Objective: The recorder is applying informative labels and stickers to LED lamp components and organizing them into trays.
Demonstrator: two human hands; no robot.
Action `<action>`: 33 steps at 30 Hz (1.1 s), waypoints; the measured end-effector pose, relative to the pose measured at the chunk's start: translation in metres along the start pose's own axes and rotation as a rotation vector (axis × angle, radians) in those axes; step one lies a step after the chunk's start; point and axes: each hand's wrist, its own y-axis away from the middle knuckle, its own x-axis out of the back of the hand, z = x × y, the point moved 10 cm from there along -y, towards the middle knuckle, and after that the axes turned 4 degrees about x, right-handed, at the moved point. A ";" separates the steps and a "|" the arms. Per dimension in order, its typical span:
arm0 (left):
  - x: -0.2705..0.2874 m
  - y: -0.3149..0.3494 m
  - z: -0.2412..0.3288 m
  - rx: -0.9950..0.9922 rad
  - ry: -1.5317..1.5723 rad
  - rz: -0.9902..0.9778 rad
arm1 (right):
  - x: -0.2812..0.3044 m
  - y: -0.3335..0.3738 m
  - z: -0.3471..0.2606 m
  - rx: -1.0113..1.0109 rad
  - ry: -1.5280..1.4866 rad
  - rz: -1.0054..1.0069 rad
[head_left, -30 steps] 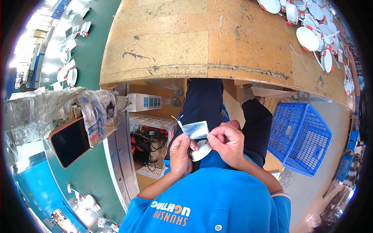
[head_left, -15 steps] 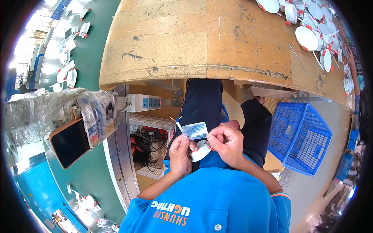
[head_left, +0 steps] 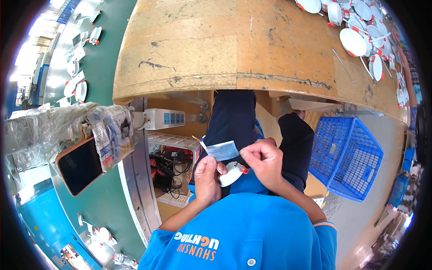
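My left hand (head_left: 208,180) is closed round the left side of a white round downlight (head_left: 229,176) with red-tipped spring clips, held over my lap. From its top a white cable (head_left: 203,144) with bare wire ends points up. A pale blue printed label (head_left: 222,151) stands above the lamp, its lower left end by my left thumb. At the label's right edge my right hand (head_left: 266,162) pinches with thumb and forefinger, clear of the lamp. Whether the label is stuck to the cable is hard to see.
Ahead is a worn wooden table (head_left: 189,49); many downlights (head_left: 353,42) pile at its far right. A blue crate (head_left: 346,157) stands right. Leftward are a green conveyor (head_left: 105,58) with lamps, a phone (head_left: 80,166), and a power strip (head_left: 165,119) above a cable bin.
My right hand has moved slightly up and right, off the lamp's clip, uncovering the red tip. The label now lies more tilted toward the right fingertips. My left hand has barely moved.
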 end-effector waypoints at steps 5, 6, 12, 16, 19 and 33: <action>0.002 0.000 0.000 0.008 0.003 0.016 | 0.026 0.000 0.029 -0.187 -0.253 0.142; 0.001 0.000 -0.001 0.005 -0.013 0.016 | 0.021 -0.003 0.020 -0.116 -0.273 0.098; 0.000 0.002 -0.001 -0.008 -0.055 -0.003 | -0.024 -0.010 -0.010 -0.040 -0.047 -0.147; 0.000 0.002 -0.001 -0.044 -0.039 -0.020 | -0.023 -0.013 -0.002 -0.089 -0.102 -0.127; 0.001 0.003 -0.004 -0.052 -0.024 -0.046 | -0.017 -0.015 0.017 -0.251 -0.364 -0.021; -0.010 0.005 -0.005 -0.006 -0.103 -0.104 | -0.032 -0.008 0.034 -0.342 -0.347 -0.278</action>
